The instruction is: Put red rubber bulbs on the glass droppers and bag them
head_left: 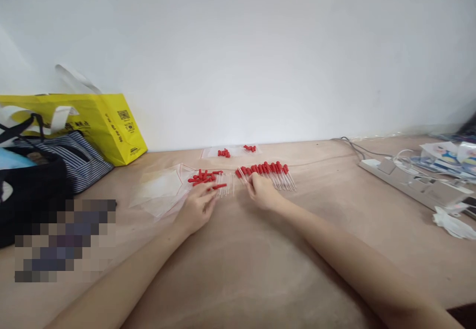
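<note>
My left hand (200,206) is closed around the near end of a small red piece (220,186), beside a pile of red rubber pieces (203,175). Several thin clear tubes (224,190) lie between my two hands. My right hand (261,190) pinches a clear tube (243,175) at the left end of a row. That row is made of several clear tubes with red bulbs (273,167), lying side by side with the bulbs toward the wall.
Clear plastic bags (159,188) lie left of the pile, and another bag (236,152) with red pieces lies by the wall. A yellow bag (111,125) and a striped pouch (87,163) stand at the left. A power strip (401,182) with cables is at the right.
</note>
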`<state>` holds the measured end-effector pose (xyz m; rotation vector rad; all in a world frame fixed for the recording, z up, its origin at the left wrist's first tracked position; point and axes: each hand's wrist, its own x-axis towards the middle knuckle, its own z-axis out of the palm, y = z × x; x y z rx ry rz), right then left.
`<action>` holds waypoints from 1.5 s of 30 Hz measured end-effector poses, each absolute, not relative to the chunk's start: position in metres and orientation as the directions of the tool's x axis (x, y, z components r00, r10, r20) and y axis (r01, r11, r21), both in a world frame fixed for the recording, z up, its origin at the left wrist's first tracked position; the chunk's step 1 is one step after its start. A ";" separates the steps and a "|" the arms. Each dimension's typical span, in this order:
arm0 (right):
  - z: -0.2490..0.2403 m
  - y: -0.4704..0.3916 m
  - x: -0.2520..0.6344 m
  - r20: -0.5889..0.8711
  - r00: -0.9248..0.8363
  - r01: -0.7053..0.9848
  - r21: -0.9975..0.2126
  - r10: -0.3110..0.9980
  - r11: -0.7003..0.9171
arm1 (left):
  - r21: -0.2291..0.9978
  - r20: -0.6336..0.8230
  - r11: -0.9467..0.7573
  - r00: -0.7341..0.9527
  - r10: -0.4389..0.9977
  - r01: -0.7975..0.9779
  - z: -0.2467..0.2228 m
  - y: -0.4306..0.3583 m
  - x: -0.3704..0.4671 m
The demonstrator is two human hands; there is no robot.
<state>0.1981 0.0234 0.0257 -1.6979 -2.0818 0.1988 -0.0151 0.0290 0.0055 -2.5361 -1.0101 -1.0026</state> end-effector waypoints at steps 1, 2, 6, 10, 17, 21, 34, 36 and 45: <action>0.021 0.018 0.208 0.295 -0.185 0.867 -0.401 0.937 0.298 | 0.063 0.663 -0.774 0.553 0.504 0.630 0.005 0.021 -0.010; 0.015 0.013 0.218 0.337 -0.211 0.840 -0.417 0.917 0.347 | 0.083 0.646 -0.807 0.585 0.490 0.585 0.005 0.014 -0.006; -0.005 -0.002 0.246 0.445 -0.309 0.747 -0.433 0.840 0.504 | 0.162 0.532 -0.842 0.674 0.513 0.514 0.005 -0.003 0.007; -0.012 -0.010 0.253 0.494 -0.335 0.734 -0.397 0.802 0.551 | 0.240 0.437 -0.776 0.649 0.623 0.583 0.010 -0.004 0.011; -0.014 -0.010 0.244 0.510 -0.387 0.724 -0.348 0.768 0.596 | 0.262 0.432 -0.741 0.611 0.663 0.619 0.005 0.004 0.019; -0.017 -0.010 0.242 0.515 -0.381 0.691 -0.394 0.768 0.606 | 0.262 0.454 -0.744 0.601 0.657 0.615 0.003 0.004 0.022; -0.014 -0.018 0.237 0.524 -0.472 0.618 -0.377 0.709 0.690 | 0.333 0.396 -0.640 0.513 0.762 0.693 0.003 0.001 0.023; -0.014 -0.018 0.236 0.526 -0.489 0.606 -0.370 0.696 0.705 | 0.344 0.407 -0.643 0.509 0.759 0.684 0.004 0.000 0.024; -0.012 -0.019 0.233 0.530 -0.470 0.657 -0.324 0.706 0.681 | 0.373 0.413 -0.667 0.528 0.742 0.645 0.010 -0.006 0.026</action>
